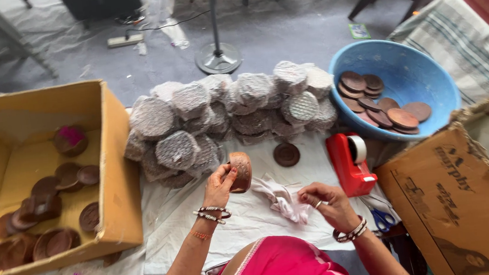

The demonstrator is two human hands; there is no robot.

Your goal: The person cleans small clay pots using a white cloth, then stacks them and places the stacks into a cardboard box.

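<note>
My left hand (pixel 219 185) holds a round brown wooden disc (pixel 241 170) upright by its edge, just above the white sheet. My right hand (pixel 328 202) is closed on a crumpled pale pink cloth (pixel 283 199) that lies on the sheet between the two hands. Another brown disc (pixel 286 154) lies flat on the sheet just beyond the held one. Behind it is a heap of several discs wrapped in bubble wrap (pixel 227 112).
An open cardboard box (pixel 118 160) at the left holds several loose brown discs. A blue plastic tub (pixel 422 75) at the right holds more discs. A red tape dispenser (pixel 350 163) stands by the tub, blue-handled scissors (pixel 384 219) below it, a second cardboard box (pixel 456 195) at the right.
</note>
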